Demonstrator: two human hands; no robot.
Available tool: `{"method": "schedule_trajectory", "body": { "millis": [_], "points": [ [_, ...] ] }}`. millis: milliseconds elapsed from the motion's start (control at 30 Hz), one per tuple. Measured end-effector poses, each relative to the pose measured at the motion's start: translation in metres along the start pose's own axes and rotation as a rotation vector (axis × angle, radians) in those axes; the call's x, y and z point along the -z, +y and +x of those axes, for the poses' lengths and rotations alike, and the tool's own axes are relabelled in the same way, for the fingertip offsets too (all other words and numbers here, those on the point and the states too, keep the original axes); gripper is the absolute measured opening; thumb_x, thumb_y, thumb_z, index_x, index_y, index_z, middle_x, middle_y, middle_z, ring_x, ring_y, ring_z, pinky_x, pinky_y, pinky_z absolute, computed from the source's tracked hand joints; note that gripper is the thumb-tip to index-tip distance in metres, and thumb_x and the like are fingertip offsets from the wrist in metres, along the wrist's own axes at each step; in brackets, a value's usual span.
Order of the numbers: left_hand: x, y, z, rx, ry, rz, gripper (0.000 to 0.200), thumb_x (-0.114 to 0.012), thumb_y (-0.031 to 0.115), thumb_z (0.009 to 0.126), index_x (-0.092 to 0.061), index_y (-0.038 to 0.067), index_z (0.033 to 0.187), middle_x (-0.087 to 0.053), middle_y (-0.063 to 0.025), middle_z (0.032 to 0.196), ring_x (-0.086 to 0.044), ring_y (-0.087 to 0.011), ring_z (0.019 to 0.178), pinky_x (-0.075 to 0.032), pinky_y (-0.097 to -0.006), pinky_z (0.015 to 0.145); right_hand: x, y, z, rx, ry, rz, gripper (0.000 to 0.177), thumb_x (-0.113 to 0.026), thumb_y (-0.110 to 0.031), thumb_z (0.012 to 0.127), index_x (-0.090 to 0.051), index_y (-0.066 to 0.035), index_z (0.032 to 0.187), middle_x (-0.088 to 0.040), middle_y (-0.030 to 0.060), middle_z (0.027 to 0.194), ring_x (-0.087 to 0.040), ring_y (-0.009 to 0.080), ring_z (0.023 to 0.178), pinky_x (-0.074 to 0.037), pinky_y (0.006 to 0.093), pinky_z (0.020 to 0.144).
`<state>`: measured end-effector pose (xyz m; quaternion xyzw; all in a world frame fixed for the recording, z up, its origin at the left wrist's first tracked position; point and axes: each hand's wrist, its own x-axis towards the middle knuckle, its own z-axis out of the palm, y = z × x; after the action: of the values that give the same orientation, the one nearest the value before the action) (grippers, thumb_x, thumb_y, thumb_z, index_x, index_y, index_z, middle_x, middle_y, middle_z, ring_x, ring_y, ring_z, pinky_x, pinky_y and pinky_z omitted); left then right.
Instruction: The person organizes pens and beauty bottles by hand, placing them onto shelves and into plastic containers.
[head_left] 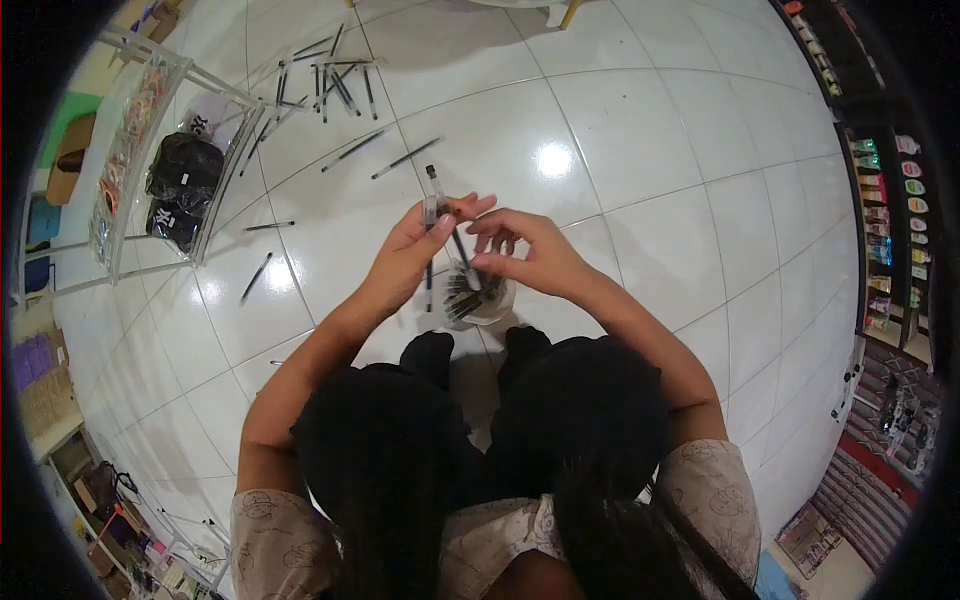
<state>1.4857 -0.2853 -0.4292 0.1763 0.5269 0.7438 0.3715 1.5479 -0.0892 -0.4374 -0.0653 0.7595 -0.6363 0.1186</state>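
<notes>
White floor tiles (700, 230) fill most of the frame, bounded by stocked shelving (900, 220) along the right edge and a white metal rack (215, 75) at upper left. The seated or crouching person's dark-clad knees (580, 420) occupy lower centre, with dark-covered feet (430, 350) just above them. Both hands meet above centre. The left hand (408, 245) pinches a black-capped pen (432, 175) between thumb and fingers, its cap upward; the right hand (535, 255) has bent fingers, its thumb and fingertips near a second slender pen (465, 262), but blur and overlap prevent telling whether it grips. A round, pale container (510, 298), filled with dark, slender items, stands on the floor between and just ahead of the feet, partly beneath the hands. Loose pens (352, 150) lie scattered from upper left towards left of centre, densest near the rack. The step in hand appears to be close handling of pens between the two hands; a further move calls for a steady left pinch and fine placement of the right fingertips. The container's rim and the knees confine the space below, the rack limits the left, and broad open tiling lies to the right.
</notes>
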Motion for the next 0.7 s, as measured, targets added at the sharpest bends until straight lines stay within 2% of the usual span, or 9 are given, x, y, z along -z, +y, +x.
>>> {"method": "schedule_trajectory", "body": {
  "millis": [100,200,300,400,467,500,600,633,700],
  "points": [
    [-0.008,-0.003,0.010,-0.079,-0.068,0.079,0.031,-0.040,0.025,0.100,-0.048,0.005,0.123,-0.047,-0.0150,0.136,-0.027,-0.0213,0.137,-0.022,-0.0364,0.111,-0.005,0.002,-0.004,-0.017,0.057,0.025,0.022,-0.067,-0.017,0.085,-0.060,-0.003,0.101,-0.063,0.0033,0.087,-0.059,0.0112,0.077,-0.047,0.0258,0.066],
    [-0.015,-0.006,0.008,-0.138,0.034,0.170,0.034,-0.042,0.025,0.099,-0.048,0.005,0.126,-0.052,-0.0126,0.125,-0.040,-0.0213,0.124,-0.029,-0.0341,0.106,0.003,0.004,-0.017,-0.099,0.139,0.055,0.019,-0.064,-0.015,0.087,-0.059,-0.002,0.100,-0.063,0.0032,0.082,-0.058,0.0101,0.075,-0.047,0.0245,0.066],
    [-0.003,-0.019,0.000,-0.385,0.230,0.674,0.034,-0.044,0.024,0.098,-0.053,0.005,0.125,-0.050,-0.0094,0.103,-0.046,-0.0202,0.099,-0.037,-0.0317,0.094,0.024,0.003,-0.039,-0.180,0.260,0.007,0.022,-0.067,-0.019,0.086,-0.064,-0.001,0.099,-0.065,0.0045,0.076,-0.057,0.0106,0.066,-0.046,0.0236,0.061],
    [-0.004,-0.010,-0.012,-0.334,0.233,0.808,0.028,-0.049,0.021,0.095,-0.059,0.007,0.117,-0.043,-0.0083,0.084,-0.042,-0.0203,0.079,-0.041,-0.0289,0.082,0.044,-0.001,-0.062,-0.144,0.291,-0.172,0.021,-0.068,-0.018,0.084,-0.068,-0.001,0.098,-0.066,0.0064,0.074,-0.057,0.0107,0.062,-0.045,0.0235,0.059],
    [0.001,-0.014,-0.013,-0.223,0.096,0.755,0.021,-0.053,0.013,0.092,-0.061,0.006,0.110,-0.049,-0.0076,0.087,-0.047,-0.0176,0.082,-0.041,-0.0295,0.079,0.054,-0.004,-0.072,-0.167,0.216,-0.292,0.020,-0.068,-0.017,0.083,-0.070,-0.002,0.097,-0.067,0.0082,0.074,-0.057,0.0108,0.062,-0.045,0.0237,0.059],
    [0.002,-0.017,-0.013,-0.169,0.028,0.729,0.017,-0.054,0.009,0.090,-0.061,0.005,0.106,-0.051,-0.0073,0.089,-0.050,-0.0162,0.084,-0.041,-0.0298,0.078,0.055,-0.013,-0.073,-0.244,0.131,-0.280,0.020,-0.069,-0.018,0.081,-0.070,-0.003,0.095,-0.067,0.0103,0.073,-0.062,0.0157,0.065,-0.048,0.0273,0.060],
    [-0.005,-0.028,-0.013,-0.145,-0.137,0.732,0.019,-0.063,0.007,0.084,-0.063,0.007,0.102,-0.055,-0.0072,0.081,-0.055,-0.0176,0.074,-0.043,-0.0313,0.065,0.042,-0.005,-0.070,-0.176,-0.019,-0.476,0.021,-0.069,-0.020,0.078,-0.069,-0.006,0.094,-0.068,0.0102,0.077,-0.066,0.0234,0.069,-0.050,0.0328,0.063],
    [-0.004,-0.036,-0.014,-0.161,-0.160,0.800,0.021,-0.069,0.010,0.079,-0.063,0.010,0.099,-0.058,-0.0070,0.082,-0.058,-0.0199,0.073,-0.044,-0.0332,0.061,0.036,-0.002,-0.066,-0.172,-0.076,-0.564,0.024,-0.069,-0.021,0.075,-0.067,-0.009,0.095,-0.067,0.0100,0.077,-0.065,0.0276,0.070,-0.050,0.0374,0.064],
    [0.002,-0.044,-0.012,-0.253,-0.329,1.103,0.023,-0.070,0.012,0.077,-0.062,0.011,0.099,-0.059,-0.0068,0.084,-0.058,-0.0212,0.076,-0.045,-0.0323,0.066,0.022,0.007,-0.060,-0.075,-0.098,-0.603,0.024,-0.069,-0.022,0.076,-0.066,-0.010,0.097,-0.066,0.0083,0.076,-0.062,0.0271,0.066,-0.049,0.0374,0.061]
  ]
}}
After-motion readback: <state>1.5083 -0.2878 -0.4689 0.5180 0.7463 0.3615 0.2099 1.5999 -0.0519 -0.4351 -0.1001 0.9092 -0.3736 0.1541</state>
